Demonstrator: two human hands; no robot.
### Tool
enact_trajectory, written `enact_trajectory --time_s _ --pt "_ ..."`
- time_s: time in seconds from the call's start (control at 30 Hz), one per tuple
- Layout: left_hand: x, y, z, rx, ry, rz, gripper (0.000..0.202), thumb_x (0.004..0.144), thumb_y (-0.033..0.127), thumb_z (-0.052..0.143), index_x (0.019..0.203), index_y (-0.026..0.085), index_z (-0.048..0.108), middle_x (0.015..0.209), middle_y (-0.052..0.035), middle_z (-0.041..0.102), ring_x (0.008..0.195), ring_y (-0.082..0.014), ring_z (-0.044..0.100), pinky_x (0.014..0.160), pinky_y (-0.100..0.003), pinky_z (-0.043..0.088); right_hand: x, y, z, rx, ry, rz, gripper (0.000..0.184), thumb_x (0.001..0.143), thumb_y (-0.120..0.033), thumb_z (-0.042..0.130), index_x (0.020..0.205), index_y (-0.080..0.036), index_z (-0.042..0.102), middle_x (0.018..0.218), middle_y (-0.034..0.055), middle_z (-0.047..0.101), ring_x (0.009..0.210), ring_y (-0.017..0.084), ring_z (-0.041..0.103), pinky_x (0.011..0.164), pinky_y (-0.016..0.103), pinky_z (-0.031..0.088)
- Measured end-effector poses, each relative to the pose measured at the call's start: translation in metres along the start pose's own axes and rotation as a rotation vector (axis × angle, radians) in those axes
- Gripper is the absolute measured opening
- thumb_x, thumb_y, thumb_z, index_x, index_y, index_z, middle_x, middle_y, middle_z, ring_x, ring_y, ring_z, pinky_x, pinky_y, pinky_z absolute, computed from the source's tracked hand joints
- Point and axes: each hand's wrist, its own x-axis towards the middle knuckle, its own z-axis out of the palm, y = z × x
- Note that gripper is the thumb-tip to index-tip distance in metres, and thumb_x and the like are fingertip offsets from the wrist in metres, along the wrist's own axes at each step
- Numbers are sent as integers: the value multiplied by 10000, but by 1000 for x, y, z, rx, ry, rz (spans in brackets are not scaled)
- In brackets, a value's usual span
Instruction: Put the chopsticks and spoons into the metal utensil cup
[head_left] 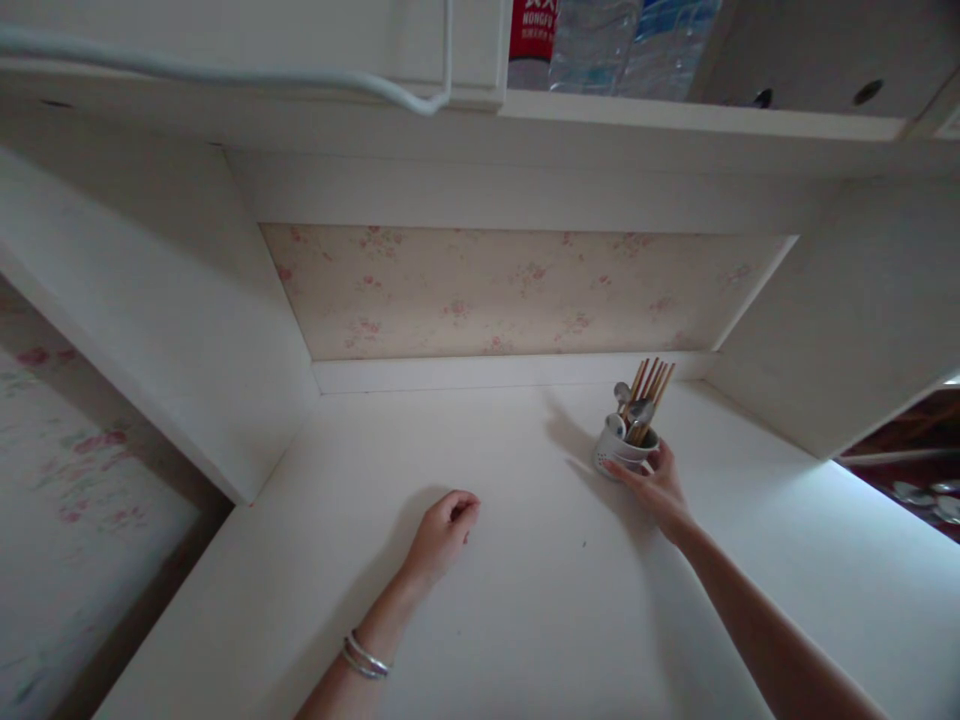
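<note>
My right hand (654, 488) grips a white utensil cup (622, 455) from its right side, thumb across the front and fingers around the back. The cup is near the back right of the white counter (517, 610); whether its base touches the surface, I cannot tell. Several wooden chopsticks (654, 385) and metal spoons (640, 411) stand in it, leaning to the right. My left hand (444, 530) is in a loose fist over the middle of the counter, apart from the cup, with no object showing in it. Two silver bangles (365, 655) circle the left wrist.
White side panels (142, 300) enclose the counter, and a floral-papered back wall (465, 295) runs behind it. Overhead, a shelf (697, 115) holds plastic bottles (596, 45), and a white cable (247, 75) hangs at left. More metal spoons (915, 493) lie beyond the right edge.
</note>
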Motion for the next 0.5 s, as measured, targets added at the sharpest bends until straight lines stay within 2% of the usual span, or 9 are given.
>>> enact_trajectory --time_s 0.13,0.27,0.37,0.43,0.5 --pt "0 -1 0 6 6 -11 341 770 459 561 911 161 648 695 13 580 562 -121 489 549 -243 361 -15 -2 -9 -86 65 -8 1111 495 -477 880 1423 -274 303 1420 121 453 1358 330 388 1127 540 278" --pt "0 -2 0 20 5 -1 307 790 423 547 913 160 646 697 16 581 565 -119 493 557 -245 369 -54 -13 -11 -143 111 -136 1020 554 -494 844 1415 -284 340 1431 109 438 1354 320 384 1138 545 250" --pt "0 -3 0 25 2 3 297 801 411 539 917 160 647 707 15 581 569 -117 492 554 -242 368 -90 -27 0 -73 100 -190 795 633 -479 808 1317 -285 453 1307 82 533 1242 297 492 1091 516 344" --pt "0 -3 0 22 3 3 285 800 399 541 915 160 647 716 14 583 570 -115 490 549 -240 366 -111 -37 17 49 -25 -96 601 683 -486 775 1198 -287 537 1145 68 613 1055 271 602 969 468 473" --pt "-1 -3 0 13 2 5 281 798 393 546 918 160 647 725 13 586 573 -114 491 550 -240 369 -128 -49 40 121 -165 7 458 711 -507 749 1078 -276 604 1056 66 655 933 260 640 850 427 532"
